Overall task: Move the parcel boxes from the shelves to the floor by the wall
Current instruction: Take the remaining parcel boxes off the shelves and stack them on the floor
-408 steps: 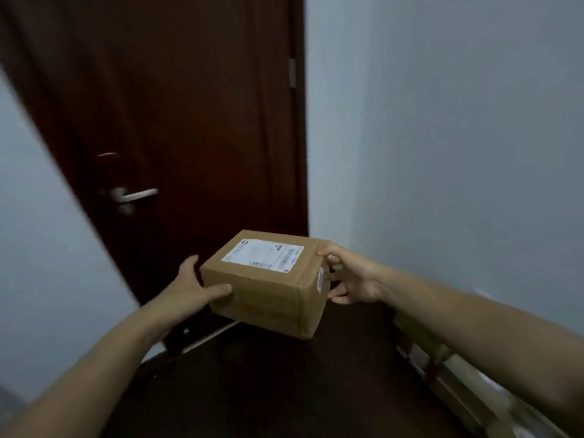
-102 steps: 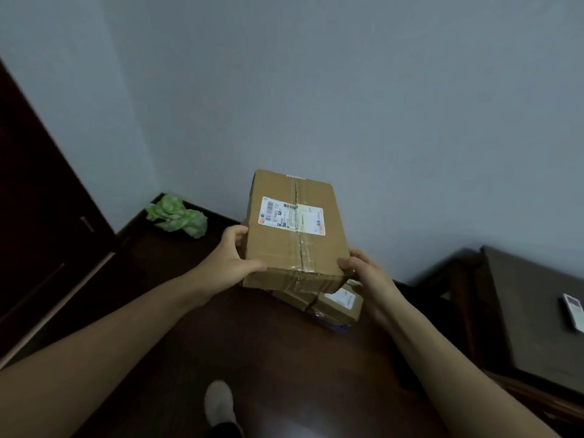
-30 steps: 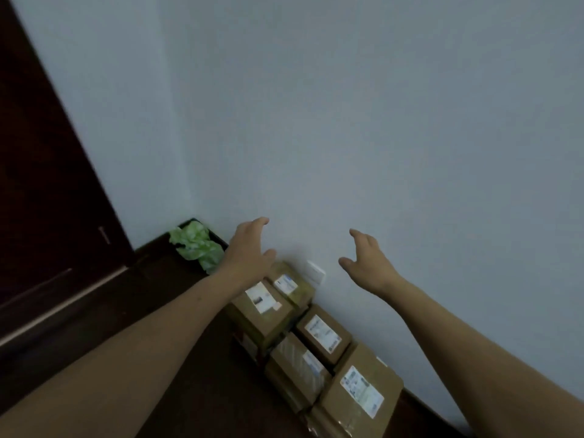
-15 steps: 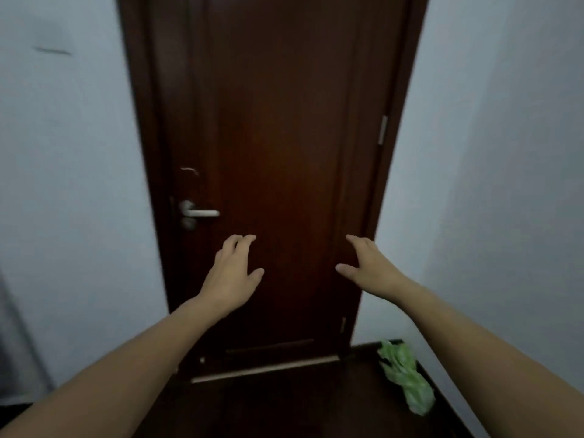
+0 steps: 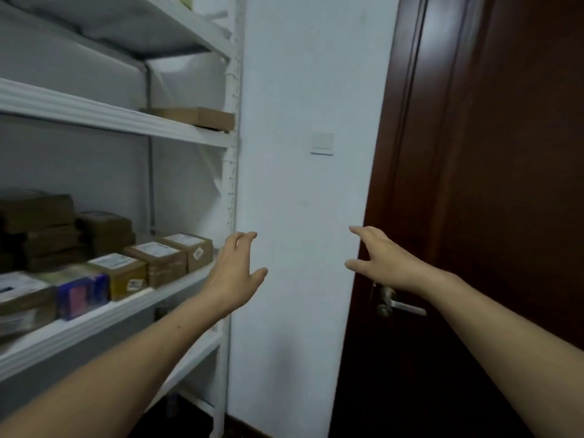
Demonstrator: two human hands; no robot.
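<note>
- The stacked parcel boxes [image 5: 41, 229] sit far to the left of the left hand, at the back of the middle shelf [image 5: 104, 314]. Pulling one from low in the stack would probably tip those above it.
- A blue package [image 5: 82, 292] lies at the shelf's front, also left of that hand. A forearm sweeping in over the lip could nudge it off.
- The labelled parcel boxes [image 5: 164, 259] stand in a row just left of the left hand, side against side. With so little gap, fingers may not get round one box and may drag its neighbour forward.
- A flat box [image 5: 196, 116] rests on the shelf above the left hand, its end beside the shelf post [image 5: 229, 184]. A box lifted carelessly could knock it.
- The left hand [image 5: 234, 273] hangs in the air, fingers spread and loosely bent, holding nothing, close in front of the post. A hasty reach could rap knuckles on the metal.
- The right hand [image 5: 382, 260] is likewise spread and empty, well to the right of the boxes and in front of the edge of the door [image 5: 505, 184]. It has further to go, so a one-handed grab may come first and let a box twist loose.
- The door handle [image 5: 399, 306] sits just below the right hand's wrist and could catch the arm as it swings across.
</note>
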